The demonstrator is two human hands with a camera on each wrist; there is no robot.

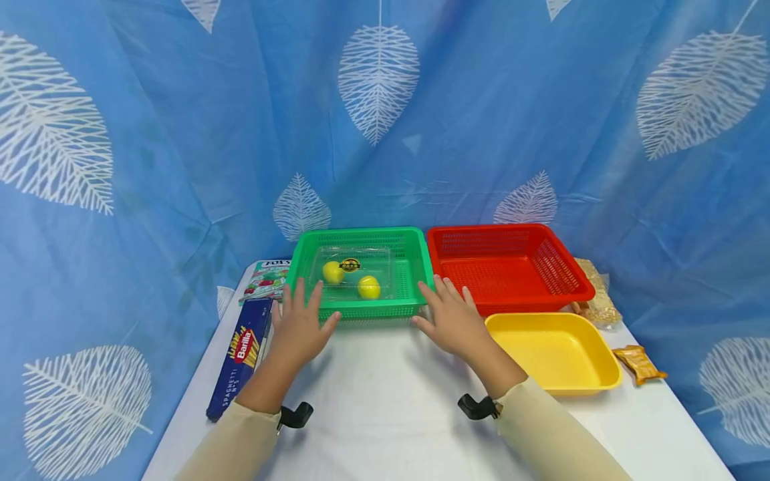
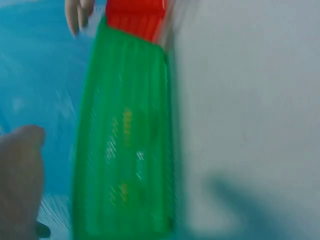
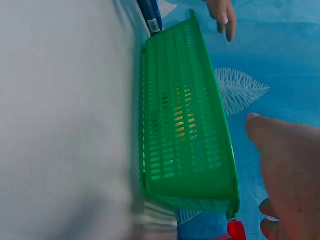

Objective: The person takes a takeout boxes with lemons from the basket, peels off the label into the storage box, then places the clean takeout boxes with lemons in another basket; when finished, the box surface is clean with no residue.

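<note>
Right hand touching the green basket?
Apart. The right wrist view shows blue curtain between the right hand and the near rim of the green basket.

Both hands outspread, palm-down

Left sleeve and right sleeve were plain cream; left wrist camera and right wrist camera were black, curved.

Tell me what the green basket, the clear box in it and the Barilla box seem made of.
Green basket: likely molded plastic with slight sheen, judging by its slotted walls.
Clear box: probably thin, glossy plastic; two yellow balls show through it.
Barilla box: looks like printed cardboard, flat-sided and straight-edged; perhaps satin.
</note>
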